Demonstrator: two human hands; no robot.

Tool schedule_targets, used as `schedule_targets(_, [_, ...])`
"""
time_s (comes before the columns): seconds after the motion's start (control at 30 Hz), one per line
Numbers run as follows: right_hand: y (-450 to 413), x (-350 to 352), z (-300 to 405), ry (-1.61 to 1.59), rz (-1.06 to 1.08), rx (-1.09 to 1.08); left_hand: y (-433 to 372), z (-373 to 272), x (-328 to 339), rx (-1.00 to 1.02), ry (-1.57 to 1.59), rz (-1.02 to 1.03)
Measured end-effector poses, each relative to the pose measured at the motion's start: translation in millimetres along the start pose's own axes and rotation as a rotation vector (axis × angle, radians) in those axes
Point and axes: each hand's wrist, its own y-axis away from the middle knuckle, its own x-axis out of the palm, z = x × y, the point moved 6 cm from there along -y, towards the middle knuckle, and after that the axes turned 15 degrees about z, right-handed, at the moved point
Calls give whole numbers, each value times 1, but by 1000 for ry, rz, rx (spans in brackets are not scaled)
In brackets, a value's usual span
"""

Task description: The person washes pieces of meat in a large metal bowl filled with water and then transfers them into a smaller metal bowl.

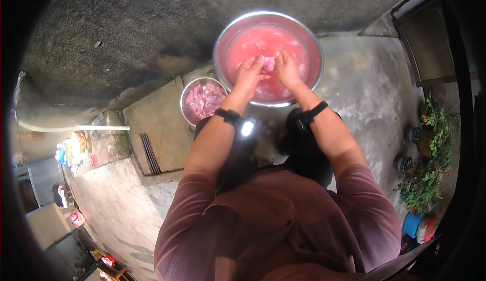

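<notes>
Between my two hands is a piece of raw meat [268, 64], pale pink and wet. My left hand [249, 72] grips its left side, and my right hand [287, 68] has the thumb and fingers on its right edge. Both hands are over a large metal basin [320, 59] filled with cloudy pink-red water [246, 45]. Whatever lies under the water is hidden by its colour. Close by on the left, a smaller metal pot [183, 104] holds many chunks of raw meat [205, 99]; my left forearm covers part of its rim.
A rough dark wall [125, 34] rises behind the basin. At left, a slatted drain [149, 153] is set in a sunken concrete area [163, 121], with a white pipe [76, 128] ending near it. Potted plants [429, 167] line the right side.
</notes>
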Motion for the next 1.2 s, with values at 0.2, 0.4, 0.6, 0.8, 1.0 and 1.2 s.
schedule_targets(0.2, [1, -16, 12, 194, -19, -184, 13, -23, 7, 5, -199, -115])
schedule_targets(0.4, [12, -11, 52, 374, 163, -306, 7, -13, -3, 45, -199, -103])
schedule_targets(0.6, [6, -8, 43, 431, 192, -300, 6, -9, 0, -8, -132, -93])
schedule_targets(0.8, [2, -1, 33, 454, 194, -265, -1, -6, 4, 36, -141, -12])
schedule_targets(1.0, [11, -3, 53, 260, 318, -84, 4, -6, 7, -71, -142, 36])
schedule_targets(1.2, [4, 0, 34, 367, 217, -103, -1, -2, 7, -108, -157, -23])
